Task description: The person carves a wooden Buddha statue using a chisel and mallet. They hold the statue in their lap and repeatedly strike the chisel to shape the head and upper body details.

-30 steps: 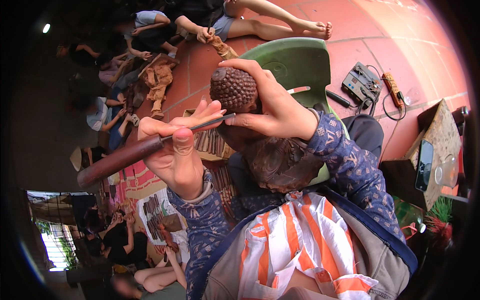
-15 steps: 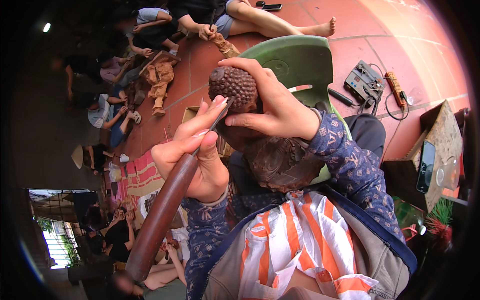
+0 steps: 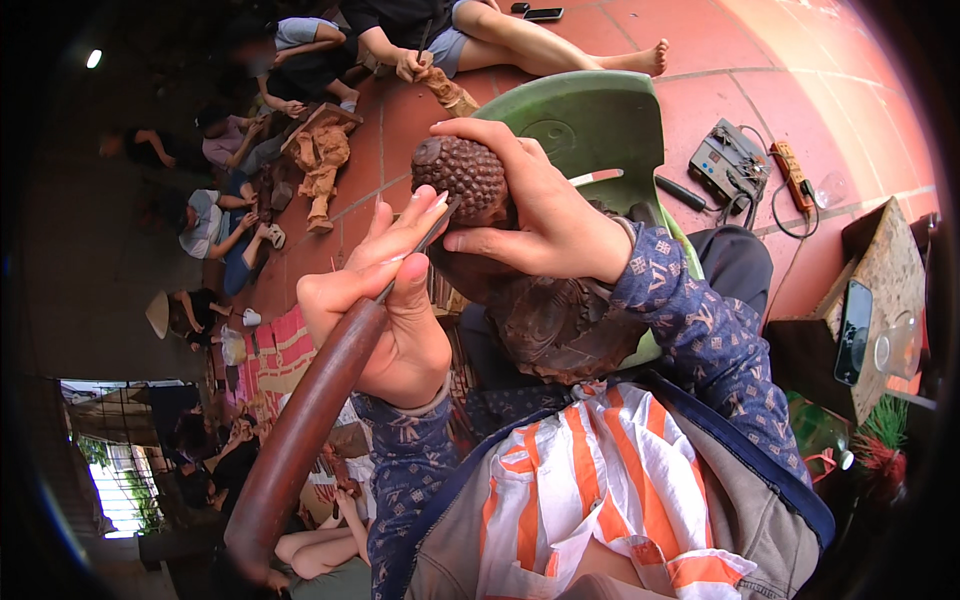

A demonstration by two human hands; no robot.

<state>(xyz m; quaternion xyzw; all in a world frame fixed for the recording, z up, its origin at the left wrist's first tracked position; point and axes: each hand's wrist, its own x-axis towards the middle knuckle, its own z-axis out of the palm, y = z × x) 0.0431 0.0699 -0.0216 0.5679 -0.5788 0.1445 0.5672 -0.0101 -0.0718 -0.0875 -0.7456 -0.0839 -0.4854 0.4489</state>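
spreads out as a red-tiled floor with visible joints, brightest toward the upper right. bears a grey control box with dark cables, just beside an orange power strip, plus a clear object near that strip. also supports a green chair, a far phone, a red-and-cream mat and, at right, a wooden box topped by a dark phone and a clear cup.
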